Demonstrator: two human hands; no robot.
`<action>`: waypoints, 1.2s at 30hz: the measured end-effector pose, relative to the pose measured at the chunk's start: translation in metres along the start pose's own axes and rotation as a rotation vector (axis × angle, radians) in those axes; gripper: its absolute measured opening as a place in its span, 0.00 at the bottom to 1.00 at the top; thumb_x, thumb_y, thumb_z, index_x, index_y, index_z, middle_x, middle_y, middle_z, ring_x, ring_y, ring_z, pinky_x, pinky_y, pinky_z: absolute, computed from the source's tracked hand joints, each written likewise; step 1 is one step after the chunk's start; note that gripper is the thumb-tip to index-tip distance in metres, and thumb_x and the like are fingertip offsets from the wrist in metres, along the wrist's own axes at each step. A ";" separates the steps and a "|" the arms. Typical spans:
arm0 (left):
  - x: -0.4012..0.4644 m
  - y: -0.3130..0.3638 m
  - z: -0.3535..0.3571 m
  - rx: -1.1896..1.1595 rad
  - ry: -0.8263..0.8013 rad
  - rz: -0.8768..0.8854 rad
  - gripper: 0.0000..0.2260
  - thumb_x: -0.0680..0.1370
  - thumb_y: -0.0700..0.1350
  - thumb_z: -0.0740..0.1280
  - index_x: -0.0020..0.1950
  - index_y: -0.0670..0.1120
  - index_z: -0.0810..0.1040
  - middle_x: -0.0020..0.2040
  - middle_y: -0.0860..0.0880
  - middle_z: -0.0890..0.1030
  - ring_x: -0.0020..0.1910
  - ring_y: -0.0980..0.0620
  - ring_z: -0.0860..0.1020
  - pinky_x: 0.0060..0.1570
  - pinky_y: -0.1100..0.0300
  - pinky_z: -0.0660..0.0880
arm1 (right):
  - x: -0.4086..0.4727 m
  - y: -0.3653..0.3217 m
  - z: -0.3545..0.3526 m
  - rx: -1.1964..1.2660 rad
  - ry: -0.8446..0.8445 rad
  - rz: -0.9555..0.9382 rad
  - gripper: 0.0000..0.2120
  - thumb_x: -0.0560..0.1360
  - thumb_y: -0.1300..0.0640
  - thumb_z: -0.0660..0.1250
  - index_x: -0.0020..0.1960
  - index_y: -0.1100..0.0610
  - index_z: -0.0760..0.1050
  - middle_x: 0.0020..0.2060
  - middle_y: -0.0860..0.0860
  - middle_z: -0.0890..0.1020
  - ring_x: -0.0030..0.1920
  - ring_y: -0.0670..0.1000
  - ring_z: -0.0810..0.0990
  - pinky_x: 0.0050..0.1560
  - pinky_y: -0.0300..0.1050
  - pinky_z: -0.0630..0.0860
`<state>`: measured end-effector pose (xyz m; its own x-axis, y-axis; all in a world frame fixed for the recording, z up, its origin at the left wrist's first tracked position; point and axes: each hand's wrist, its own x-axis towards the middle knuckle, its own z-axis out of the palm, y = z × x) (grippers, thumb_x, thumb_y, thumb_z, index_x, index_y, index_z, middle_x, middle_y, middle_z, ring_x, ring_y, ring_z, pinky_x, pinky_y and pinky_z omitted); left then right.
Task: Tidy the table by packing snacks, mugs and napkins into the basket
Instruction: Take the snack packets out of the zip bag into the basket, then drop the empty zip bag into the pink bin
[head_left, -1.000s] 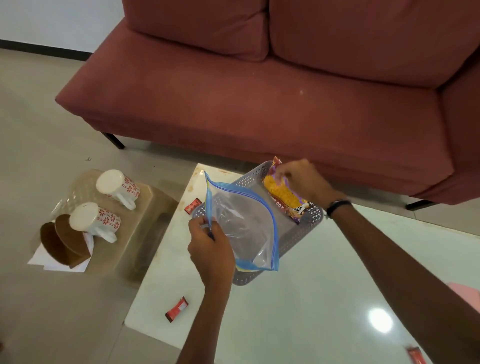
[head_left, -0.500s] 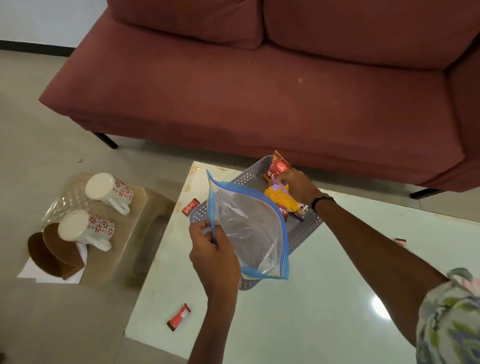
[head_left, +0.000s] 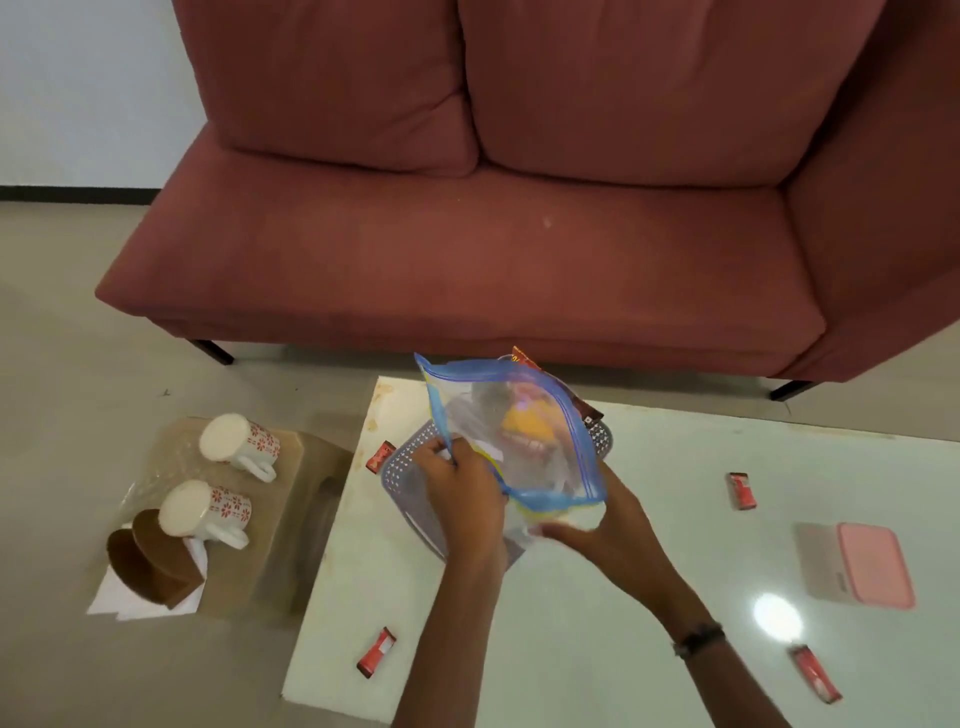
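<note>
Both hands hold a clear zip bag (head_left: 524, 431) with a blue edge above the grey perforated basket (head_left: 402, 467) on the white table. My left hand (head_left: 460, 486) pinches the bag's left rim. My right hand (head_left: 608, 525) grips its lower right corner. Through the bag a yellow snack packet (head_left: 524, 423) shows blurred, lying in the basket with a red packet (head_left: 524, 358) behind it. Small red snack sachets lie on the table: one by the basket (head_left: 381, 457), one at the front left (head_left: 376, 652), and two on the right (head_left: 740, 490) (head_left: 815, 679).
Two white mugs with red flowers (head_left: 239, 447) (head_left: 205, 512) lie on a low brown stool (head_left: 291, 519) left of the table, with brown coasters (head_left: 150, 556) and white napkins (head_left: 111, 597). A pink-lidded box (head_left: 872, 564) sits at the table's right. A red sofa (head_left: 467, 260) stands behind.
My right hand has left the snack packets in the basket and come back to grip the bag's lower right corner. The camera has tilted up and right.
</note>
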<state>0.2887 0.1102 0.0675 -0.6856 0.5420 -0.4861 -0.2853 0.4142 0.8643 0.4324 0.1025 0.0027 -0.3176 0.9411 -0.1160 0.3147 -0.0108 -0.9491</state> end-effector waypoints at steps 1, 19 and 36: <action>-0.007 0.007 0.003 -0.039 -0.043 -0.014 0.05 0.80 0.42 0.55 0.53 0.42 0.67 0.37 0.40 0.73 0.29 0.49 0.73 0.26 0.61 0.71 | 0.003 -0.007 0.000 0.013 0.085 -0.016 0.27 0.66 0.62 0.77 0.61 0.48 0.72 0.51 0.26 0.78 0.53 0.28 0.75 0.50 0.22 0.69; -0.072 -0.014 0.009 0.119 -0.755 0.169 0.04 0.71 0.47 0.71 0.45 0.50 0.81 0.36 0.54 0.85 0.36 0.56 0.82 0.42 0.58 0.75 | -0.080 -0.061 -0.162 0.392 0.237 0.067 0.07 0.78 0.57 0.62 0.54 0.52 0.77 0.53 0.50 0.83 0.54 0.52 0.83 0.57 0.47 0.77; -0.260 -0.200 0.266 0.034 -1.002 -0.244 0.11 0.78 0.41 0.56 0.52 0.43 0.77 0.44 0.50 0.86 0.44 0.48 0.84 0.40 0.59 0.81 | -0.247 0.133 -0.453 0.223 0.137 0.095 0.08 0.67 0.51 0.74 0.46 0.49 0.83 0.55 0.48 0.83 0.57 0.48 0.81 0.53 0.44 0.78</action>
<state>0.7022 0.0813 -0.0138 0.2655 0.7947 -0.5459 -0.3125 0.6066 0.7310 0.9580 0.0217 0.0377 -0.1672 0.9690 -0.1817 0.1279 -0.1614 -0.9786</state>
